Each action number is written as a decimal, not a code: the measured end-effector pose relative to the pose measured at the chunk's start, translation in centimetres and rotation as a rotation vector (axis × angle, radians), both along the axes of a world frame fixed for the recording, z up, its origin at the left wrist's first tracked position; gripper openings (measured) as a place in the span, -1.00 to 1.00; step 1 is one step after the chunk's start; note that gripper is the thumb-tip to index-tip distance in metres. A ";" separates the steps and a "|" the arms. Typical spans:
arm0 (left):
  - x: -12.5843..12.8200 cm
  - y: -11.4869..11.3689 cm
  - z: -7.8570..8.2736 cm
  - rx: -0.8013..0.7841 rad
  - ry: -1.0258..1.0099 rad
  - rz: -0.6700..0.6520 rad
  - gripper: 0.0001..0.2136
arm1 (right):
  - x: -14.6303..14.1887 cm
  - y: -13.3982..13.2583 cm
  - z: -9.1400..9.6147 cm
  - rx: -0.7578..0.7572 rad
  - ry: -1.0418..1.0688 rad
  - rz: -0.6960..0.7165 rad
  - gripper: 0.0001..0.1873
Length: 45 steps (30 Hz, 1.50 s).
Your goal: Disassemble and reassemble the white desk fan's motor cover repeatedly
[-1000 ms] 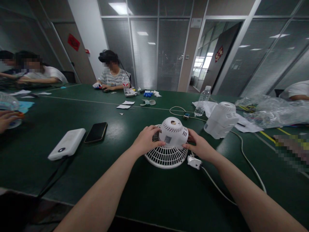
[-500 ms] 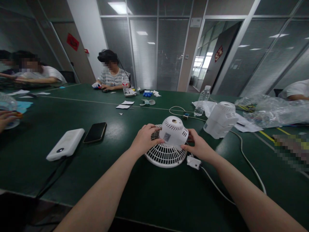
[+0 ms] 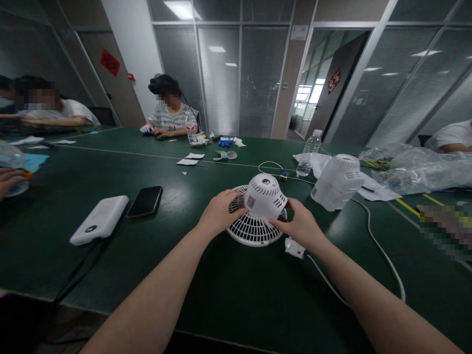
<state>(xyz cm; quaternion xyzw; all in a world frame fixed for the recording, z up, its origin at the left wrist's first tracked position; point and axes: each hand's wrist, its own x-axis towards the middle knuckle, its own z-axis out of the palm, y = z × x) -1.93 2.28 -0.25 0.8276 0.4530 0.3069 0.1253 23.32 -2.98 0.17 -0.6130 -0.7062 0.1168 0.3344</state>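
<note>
A white fan head [image 3: 263, 199], its round motor housing on a wire grille [image 3: 250, 232], is held just over the green table [image 3: 236, 280], tilted with its near edge raised. My left hand [image 3: 217, 212] grips the housing's left side, fingers curled onto the grille. My right hand [image 3: 300, 224] grips the right side, thumb on the housing. A small white inline switch [image 3: 295, 247] on a white cord [image 3: 372, 236] lies just under my right wrist.
A second white fan body [image 3: 337, 181] stands to the right, beside a water bottle [image 3: 309, 153] and crumpled plastic wrap [image 3: 420, 169]. A white power bank [image 3: 99, 219] and black phone [image 3: 145, 201] lie to the left. Other people sit at the far and left sides.
Both hands have tipped and turned the fan head slightly; its near grille edge has risen and the label has shifted left. The switch stayed put.
</note>
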 end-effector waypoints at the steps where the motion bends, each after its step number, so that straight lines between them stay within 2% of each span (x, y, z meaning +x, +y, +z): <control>1: 0.0 0.0 -0.1 0.008 0.003 -0.006 -0.62 | -0.1 -0.1 -0.1 0.006 -0.003 -0.024 -0.40; 7: 0.2 0.3 -1.1 -0.037 0.065 0.008 -0.51 | -0.2 -0.2 -0.1 -0.005 -0.061 -0.102 -0.45; 15: 0.2 0.6 -1.7 -0.065 0.239 -0.032 -0.18 | -1.0 -1.7 1.5 0.061 -0.225 0.026 -0.60; 21: 0.2 0.6 -1.8 -0.059 0.276 -0.005 -0.11 | -1.0 -1.6 1.3 0.056 -0.280 0.001 -0.71; 23: 0.3 0.6 -1.8 -0.061 0.268 -0.005 -0.12 | -0.9 -1.3 0.8 0.056 -0.313 -0.021 -0.58; 26: 0.3 0.5 -1.7 -0.061 0.252 -0.010 -0.15 | -0.8 -0.8 0.4 0.020 -0.388 0.043 -0.45; 29: 0.4 0.5 -1.6 -0.063 0.239 -0.014 -0.18 | -0.9 -0.8 0.3 -0.009 -0.423 0.084 -0.49; 35: 0.2 0.9 -1.6 -0.072 0.182 -0.012 -0.24 | -1.2 -1.2 0.6 0.047 -0.445 0.115 -0.55; 40: -0.1 1.4 -1.9 -0.099 0.127 -0.105 -0.32 | -1.5 -1.6 1.0 0.049 -0.450 0.110 -0.63; 45: -0.4 1.6 -2.1 -0.118 0.115 -0.146 -0.35 | -1.7 -2.0 1.2 0.068 -0.446 0.135 -0.63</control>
